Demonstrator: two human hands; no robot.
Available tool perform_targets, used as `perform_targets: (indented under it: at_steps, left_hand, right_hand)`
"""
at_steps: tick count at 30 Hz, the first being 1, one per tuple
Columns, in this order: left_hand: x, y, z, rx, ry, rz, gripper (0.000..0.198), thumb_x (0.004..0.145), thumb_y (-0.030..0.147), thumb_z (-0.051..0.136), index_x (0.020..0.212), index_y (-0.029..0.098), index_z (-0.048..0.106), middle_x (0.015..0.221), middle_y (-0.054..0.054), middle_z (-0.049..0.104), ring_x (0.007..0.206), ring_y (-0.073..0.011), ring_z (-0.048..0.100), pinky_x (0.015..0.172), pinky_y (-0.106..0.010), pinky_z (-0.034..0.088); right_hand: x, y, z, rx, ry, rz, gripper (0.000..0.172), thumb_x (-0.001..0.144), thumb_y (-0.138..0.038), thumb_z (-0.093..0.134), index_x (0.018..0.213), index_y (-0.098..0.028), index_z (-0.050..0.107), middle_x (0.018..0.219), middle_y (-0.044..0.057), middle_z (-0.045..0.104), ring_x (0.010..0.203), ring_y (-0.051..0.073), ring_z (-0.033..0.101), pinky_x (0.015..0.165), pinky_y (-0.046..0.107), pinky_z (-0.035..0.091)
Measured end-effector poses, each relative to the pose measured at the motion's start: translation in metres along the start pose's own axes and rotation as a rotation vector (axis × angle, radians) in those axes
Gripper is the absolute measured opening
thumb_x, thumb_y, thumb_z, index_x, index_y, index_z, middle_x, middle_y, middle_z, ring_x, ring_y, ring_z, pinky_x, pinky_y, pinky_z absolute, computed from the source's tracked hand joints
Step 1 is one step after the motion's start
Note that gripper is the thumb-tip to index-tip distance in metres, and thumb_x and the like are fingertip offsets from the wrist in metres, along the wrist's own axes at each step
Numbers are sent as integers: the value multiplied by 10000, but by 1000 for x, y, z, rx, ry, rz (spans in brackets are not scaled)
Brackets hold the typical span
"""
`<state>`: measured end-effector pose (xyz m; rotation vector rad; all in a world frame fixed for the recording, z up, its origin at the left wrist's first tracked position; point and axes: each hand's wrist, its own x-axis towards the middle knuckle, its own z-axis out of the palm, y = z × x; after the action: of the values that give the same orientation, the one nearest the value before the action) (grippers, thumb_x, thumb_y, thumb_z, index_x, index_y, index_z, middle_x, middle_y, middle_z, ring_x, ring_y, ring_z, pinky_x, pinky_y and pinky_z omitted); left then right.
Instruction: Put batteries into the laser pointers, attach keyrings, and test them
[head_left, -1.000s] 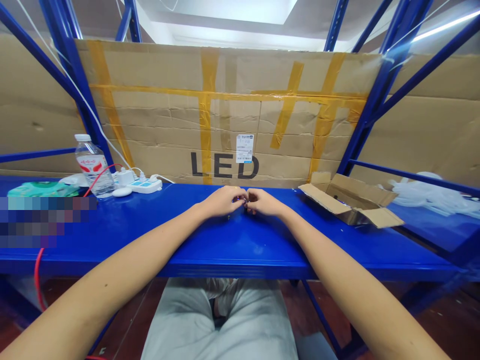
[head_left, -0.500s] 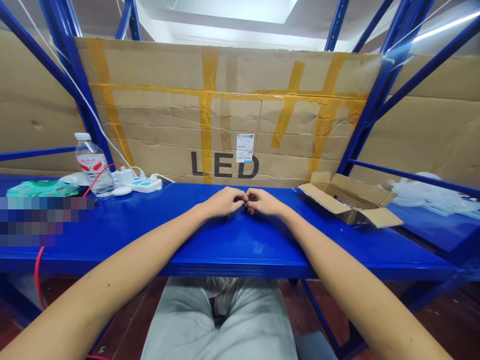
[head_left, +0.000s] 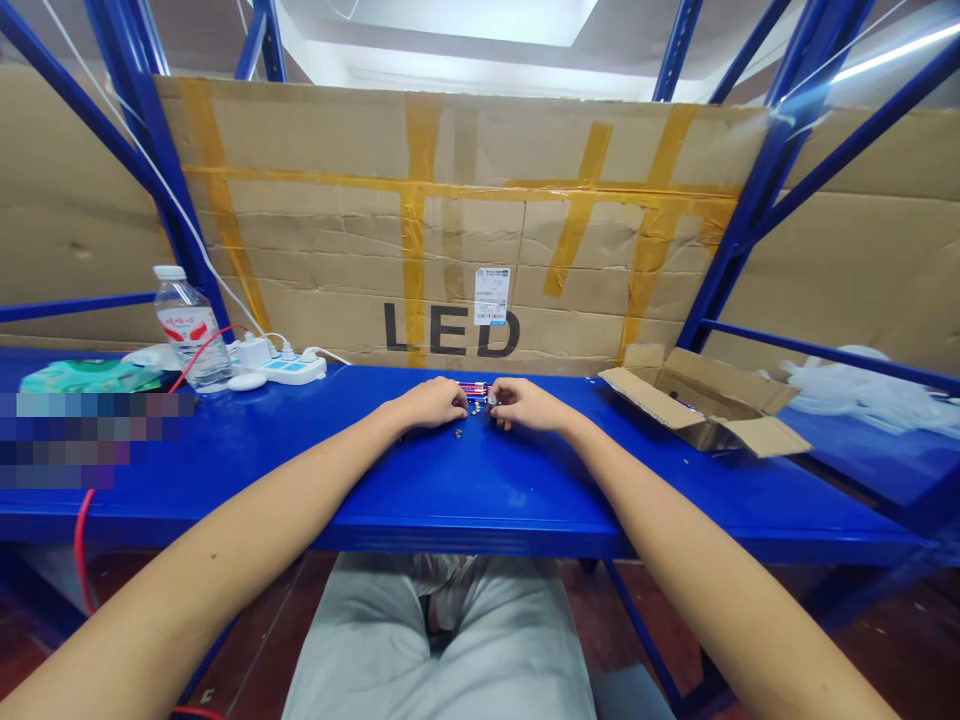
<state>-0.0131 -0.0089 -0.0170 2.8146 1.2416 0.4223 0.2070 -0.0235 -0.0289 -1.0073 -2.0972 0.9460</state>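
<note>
My left hand (head_left: 435, 403) rests low over the blue tabletop, its fingers curled and pressed together. Whatever its fingertips may hold is hidden. Across a small gap, my right hand (head_left: 527, 405) pinches a small shiny metal piece (head_left: 492, 401) between thumb and fingers; its exact kind is too small to tell. Between the hands lie several tiny metal parts (head_left: 475, 408), and a single one (head_left: 458, 433) sits closer to me. Just behind them is a shiny pink-purple bundle or stick-like thing (head_left: 472, 389), partly covered by my left hand.
An open cardboard box (head_left: 705, 400) stands on the right of the blue table (head_left: 480, 490). On the left are a water bottle (head_left: 191, 335), a white power strip (head_left: 294, 368) and a green packet (head_left: 90, 376). A large cardboard sheet (head_left: 337, 240) closes off the back.
My hands were together at the fingertips and have parted; the left moved left. The tiny metal parts and pink-purple thing between them have come into sight.
</note>
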Motion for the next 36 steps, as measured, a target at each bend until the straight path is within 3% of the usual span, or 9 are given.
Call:
perform_targets:
  at_steps: [9,14,18,23,26,29,36]
  left_hand:
    - [0,13,-1,-71,79,-86,74,728,147,649,736,190,710,718,-33,717,656,-174,635,619,-255,433]
    - [-1,20,-5,-203,329,134,137,857,192,588,913,176,711,867,-42,743,787,-163,657,730,-263,465]
    - [1,29,-1,-141,349,274,146,880,157,575,959,162,698,953,-69,724,875,-176,657,807,-282,475]
    - [1,31,2,-85,325,325,184,901,152,535,979,170,701,998,-81,693,924,-188,641,853,-302,476]
    - [1,28,2,-128,345,250,191,885,160,533,983,178,695,981,-69,702,899,-183,640,828,-295,480]
    - [2,22,4,-120,339,57,171,851,180,543,937,183,691,917,-60,720,832,-190,644,744,-289,482]
    - [8,17,13,-4,103,-181,182,824,358,626,832,215,737,897,-89,746,835,-254,679,673,-301,471]
  right_hand:
    - [0,0,0,-2,-1,-16,155,705,-126,620,814,-185,526,681,-11,647,566,121,604,551,242,513]
    - [-2,-4,1,11,18,6,109,751,-127,605,815,-175,532,666,0,651,554,123,611,549,248,517]
    - [-3,-8,2,50,20,7,119,773,-128,617,811,-178,515,614,-18,634,523,119,609,533,239,512]
    - [-3,-8,1,91,14,20,119,783,-119,615,813,-176,514,591,-27,633,505,119,614,525,238,520]
    - [-1,-5,-1,93,20,25,128,780,-121,627,812,-177,516,594,-28,633,508,119,616,522,235,522]
    - [0,-3,-2,79,32,43,152,764,-117,645,809,-179,513,593,-27,634,508,119,615,519,235,520]
    - [1,-1,-1,31,35,61,178,750,-104,647,814,-186,502,611,-16,641,520,127,622,509,233,517]
